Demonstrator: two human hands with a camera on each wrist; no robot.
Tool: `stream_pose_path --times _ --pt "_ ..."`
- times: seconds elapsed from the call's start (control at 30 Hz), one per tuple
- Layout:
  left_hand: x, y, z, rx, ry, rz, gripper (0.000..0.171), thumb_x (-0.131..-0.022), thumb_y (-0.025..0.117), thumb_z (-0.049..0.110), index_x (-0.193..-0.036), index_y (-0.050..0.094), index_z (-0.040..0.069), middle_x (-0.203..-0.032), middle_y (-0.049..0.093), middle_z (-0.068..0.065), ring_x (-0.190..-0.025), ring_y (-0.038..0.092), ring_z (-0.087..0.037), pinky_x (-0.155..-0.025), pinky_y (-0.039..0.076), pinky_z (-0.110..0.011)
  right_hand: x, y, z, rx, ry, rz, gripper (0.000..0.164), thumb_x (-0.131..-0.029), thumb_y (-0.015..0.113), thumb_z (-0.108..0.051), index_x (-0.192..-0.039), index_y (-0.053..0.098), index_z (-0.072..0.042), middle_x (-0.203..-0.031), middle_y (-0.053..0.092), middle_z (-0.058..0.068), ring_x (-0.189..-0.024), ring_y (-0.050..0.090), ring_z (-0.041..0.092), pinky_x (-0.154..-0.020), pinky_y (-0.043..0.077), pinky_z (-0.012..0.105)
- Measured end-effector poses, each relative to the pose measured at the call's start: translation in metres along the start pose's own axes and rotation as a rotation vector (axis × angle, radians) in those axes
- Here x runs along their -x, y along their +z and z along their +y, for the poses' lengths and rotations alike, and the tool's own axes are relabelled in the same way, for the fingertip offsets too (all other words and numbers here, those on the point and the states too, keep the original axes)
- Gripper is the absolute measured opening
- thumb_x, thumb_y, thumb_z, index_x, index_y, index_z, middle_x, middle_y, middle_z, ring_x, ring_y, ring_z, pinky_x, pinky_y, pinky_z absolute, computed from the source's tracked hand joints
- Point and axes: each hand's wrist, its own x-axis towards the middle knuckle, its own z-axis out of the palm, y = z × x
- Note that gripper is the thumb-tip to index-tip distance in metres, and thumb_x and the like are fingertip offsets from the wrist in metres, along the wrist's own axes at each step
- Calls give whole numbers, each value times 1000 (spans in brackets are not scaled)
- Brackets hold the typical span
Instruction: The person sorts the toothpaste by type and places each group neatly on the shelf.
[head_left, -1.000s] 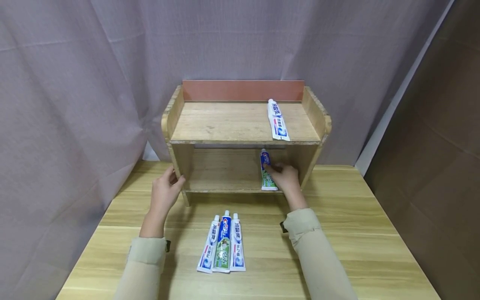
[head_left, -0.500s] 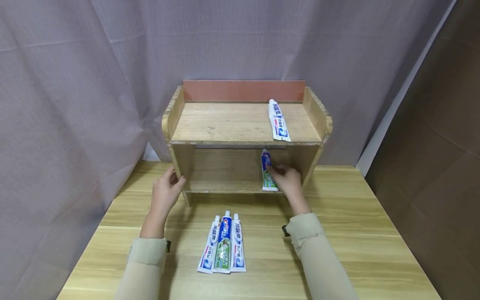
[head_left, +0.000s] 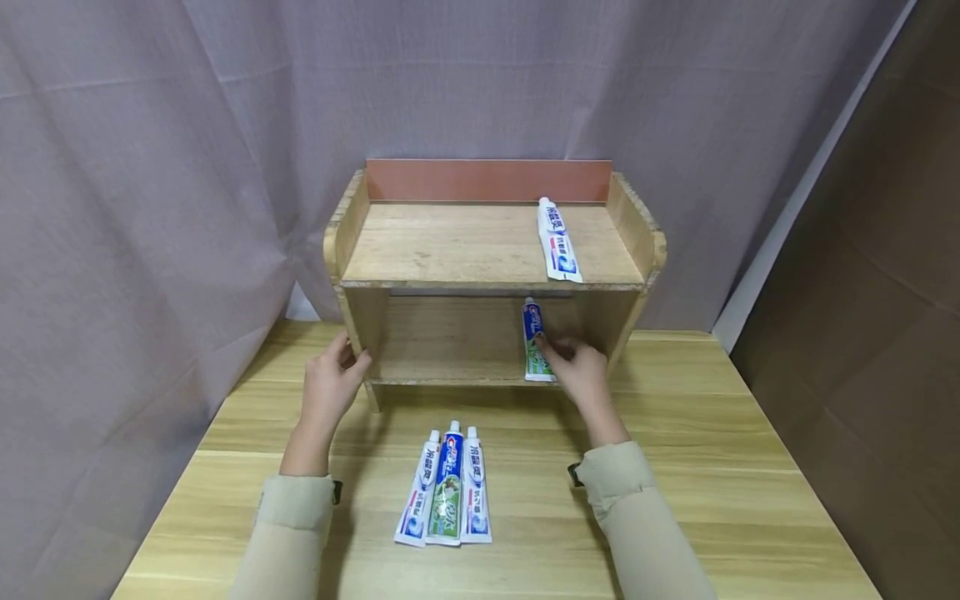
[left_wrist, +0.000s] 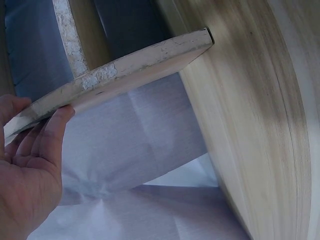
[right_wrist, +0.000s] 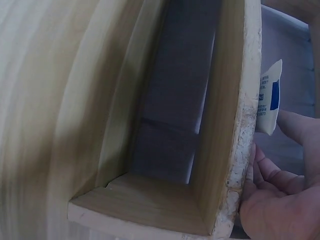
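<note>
My left hand (head_left: 335, 379) grips the left side panel of the small wooden shelf (head_left: 442, 242); in the left wrist view, thumb and fingers (left_wrist: 52, 132) lie on opposite faces of that panel. A blue and green toothpaste tube (head_left: 533, 321) lies on the lower level toward the right, cap to the back. My right hand (head_left: 579, 367) is beside it, the thumb at the tube's right edge. In the right wrist view, the fingers (right_wrist: 272, 172) are loosely bent by the board's edge, apart from the tube's flat end (right_wrist: 270, 97).
A white toothpaste tube (head_left: 558, 242) lies on the upper level at the right. On the wooden table (head_left: 675, 467) in front, two white tubes (head_left: 417, 500) flank a blue and green tube (head_left: 447, 492). Grey cloth (head_left: 465, 75) hangs behind the shelf.
My right hand has slid slightly to the right, its thumb moving from the tube's middle to its right edge. The tube stays in place; the left hand keeps its grip.
</note>
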Motion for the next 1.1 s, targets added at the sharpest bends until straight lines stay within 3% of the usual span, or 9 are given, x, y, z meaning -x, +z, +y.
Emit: stream_pose_path --times 0.37,0.6,1.1 --pt "0 1 0 29 11 -3 36 -94 68 12 -129 64 9 -117 67 -26 -103 70 -40 -85 61 -42 14 -1 3 -122 2 36 48 -92 71 -43 -106 71 2 -104 74 21 -93 71 34 -83 62 44" --pt "0 0 2 13 0 -2 36 -93 67 13 -128 65 8 -117 68 -25 -102 71 -38 -86 61 -43 17 -1 2 -80 2 100 40 -92 72 -38 -99 74 2 -95 75 18 -85 72 31 -79 61 43" --pt "0 0 2 29 -5 1 34 -92 68 11 -126 65 7 -116 69 -25 -101 71 -38 -86 61 -41 25 -2 3 -93 33 116 41 -92 71 -43 -98 74 -3 -93 76 12 -83 73 25 -76 62 38"
